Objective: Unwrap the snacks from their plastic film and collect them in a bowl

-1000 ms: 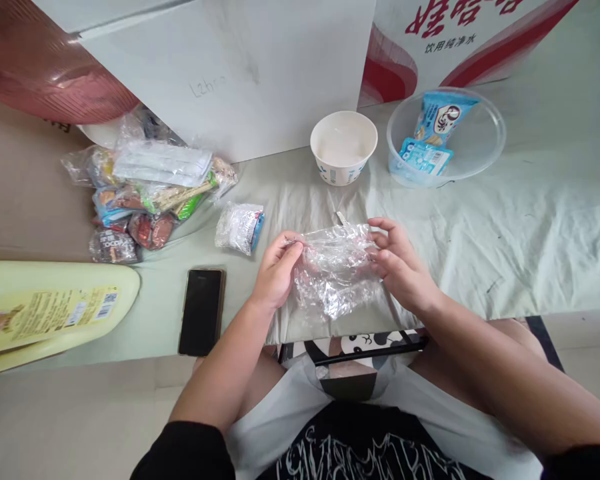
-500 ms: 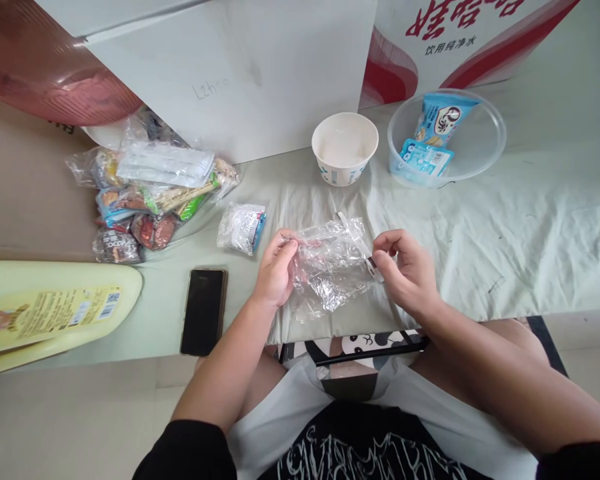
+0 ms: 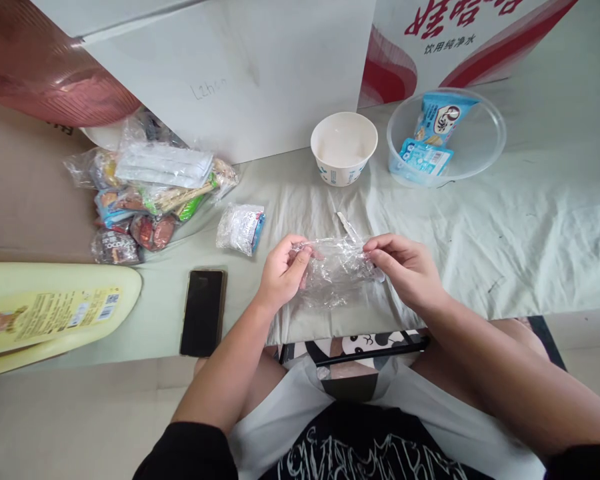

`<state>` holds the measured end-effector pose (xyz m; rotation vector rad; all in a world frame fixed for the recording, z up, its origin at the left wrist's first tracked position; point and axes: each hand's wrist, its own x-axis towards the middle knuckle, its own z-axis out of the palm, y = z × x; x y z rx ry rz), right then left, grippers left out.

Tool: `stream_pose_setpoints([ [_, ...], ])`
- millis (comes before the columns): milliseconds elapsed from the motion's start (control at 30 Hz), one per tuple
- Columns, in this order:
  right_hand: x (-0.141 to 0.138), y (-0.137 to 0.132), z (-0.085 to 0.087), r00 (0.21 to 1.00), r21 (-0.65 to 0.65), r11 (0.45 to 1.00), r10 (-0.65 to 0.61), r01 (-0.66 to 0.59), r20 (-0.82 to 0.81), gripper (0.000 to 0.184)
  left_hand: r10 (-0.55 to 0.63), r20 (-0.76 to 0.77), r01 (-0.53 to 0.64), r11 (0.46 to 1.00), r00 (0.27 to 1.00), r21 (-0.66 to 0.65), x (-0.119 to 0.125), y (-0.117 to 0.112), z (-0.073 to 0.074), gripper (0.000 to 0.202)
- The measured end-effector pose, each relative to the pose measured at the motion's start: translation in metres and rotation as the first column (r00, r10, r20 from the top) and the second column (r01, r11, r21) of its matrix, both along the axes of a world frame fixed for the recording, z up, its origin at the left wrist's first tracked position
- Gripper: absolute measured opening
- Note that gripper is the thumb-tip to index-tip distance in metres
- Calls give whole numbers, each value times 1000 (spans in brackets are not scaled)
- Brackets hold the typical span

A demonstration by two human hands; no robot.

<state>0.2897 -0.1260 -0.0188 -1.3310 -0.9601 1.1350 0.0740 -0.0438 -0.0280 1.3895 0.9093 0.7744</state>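
A crinkled clear plastic bag (image 3: 333,270) is stretched between my two hands, just above the cloth near the table's front edge. My left hand (image 3: 286,270) pinches its left side between thumb and fingers. At the upper right corner, the thumb and fingertips of my right hand (image 3: 405,270) close on the plastic. A thin white strip (image 3: 349,228) sticks out past the bag's far edge; whether it is attached to the bag I cannot tell. A small clear packet with a white and blue label (image 3: 241,229) lies to the left of my left hand.
Beyond the bag stand a white paper bowl (image 3: 344,150) and a clear plastic tub (image 3: 480,175) with blue packets inside. A phone (image 3: 203,313), a heap of wrapped snacks (image 3: 155,200) and a yellow package (image 3: 60,313) lie left. White boxes (image 3: 280,73) line the back.
My right hand has moved left and now pinches the bag's upper corner. My left hand has shifted slightly right, and the bag's far edge is drawn straighter.
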Motion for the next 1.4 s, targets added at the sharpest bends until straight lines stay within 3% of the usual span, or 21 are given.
stream_pose_setpoints([
  [200,1,3,-2,968,-45,998,40,-53,-250,20,29,-85,-25,998,996,57,-2,0,-2,38],
  [367,1,4,-2,979,-84,996,-48,32,-196,25,53,-75,-50,998,996,38,-2,1,-3,38],
  [500,4,5,-6,985,50,988,-137,143,-103,36,96,54,-93,995,994,-42,1,2,0,39],
  [567,4,3,-7,997,149,988,-42,51,-61,57,91,100,-81,992,991,-96,2,1,2,40],
  [633,2,0,-6,992,190,974,126,-123,-8,82,72,114,-57,990,991,-130,4,0,3,38],
  [733,-2,-5,-3,942,126,934,332,-334,38,103,45,108,-30,990,993,-138,5,-3,3,36],
  [867,-7,-6,-2,955,9,955,296,-296,36,86,128,146,-111,987,981,-120,0,-1,3,34],
  [967,-9,-3,-2,975,-8,975,223,-223,-7,78,217,221,-169,961,951,-217,-2,4,6,40],
  [1033,-10,-1,-2,983,-8,983,181,-181,-29,75,158,278,-54,936,948,-349,-2,5,8,50],
  [1133,-9,0,-2,989,1,993,122,-122,-79,82,-27,262,152,871,965,-468,2,3,9,54],
  [1233,-6,1,0,978,-59,989,126,-137,-164,89,-79,148,138,885,986,-445,4,-1,7,39],
  [1267,-5,1,1,969,-95,978,165,-185,-183,83,-69,116,112,900,991,-422,4,-1,6,38],
  [1367,-3,3,5,929,-173,917,332,-359,-165,35,-76,32,82,920,997,-382,0,-1,7,42],
  [1400,-2,3,5,921,-176,906,364,-384,-140,28,-102,15,100,917,995,-385,-2,0,7,44],
])
